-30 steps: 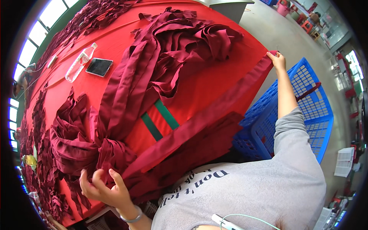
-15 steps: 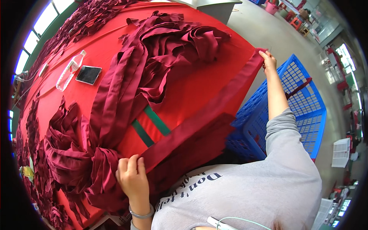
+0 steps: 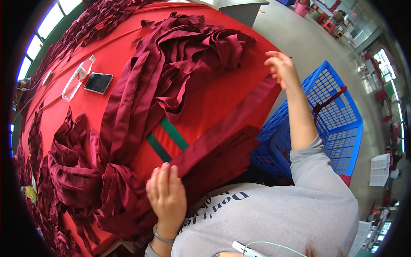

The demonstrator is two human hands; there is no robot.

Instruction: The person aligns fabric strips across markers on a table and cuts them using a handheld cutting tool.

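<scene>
A long maroon fabric strip [image 3: 227,126] stretches slantwise along the near edge of the red-covered table. My left hand [image 3: 167,195] lies at its near end, fingers stretched out and rather flat, a bracelet on the wrist. At the far end my right hand [image 3: 283,70] is raised with the fingers apart, slightly smeared by motion; whether it still touches the strip is hard to see. More maroon layers [image 3: 222,156] lie under and beside the strip, toward my body. Left of my left hand sits a gathered maroon bundle [image 3: 81,171].
A heap of maroon strips [image 3: 184,55] covers the table's middle, with green bands [image 3: 173,132] nearby. A clear plastic bottle [image 3: 78,79] and a phone [image 3: 98,82] lie farther left. A blue plastic basket [image 3: 338,124] stands right of the table on the grey floor.
My right hand has let go of the strip's far end and moved left. My left hand has shifted right along the strip, fingers straighter. The strip now lies lower at its far end.
</scene>
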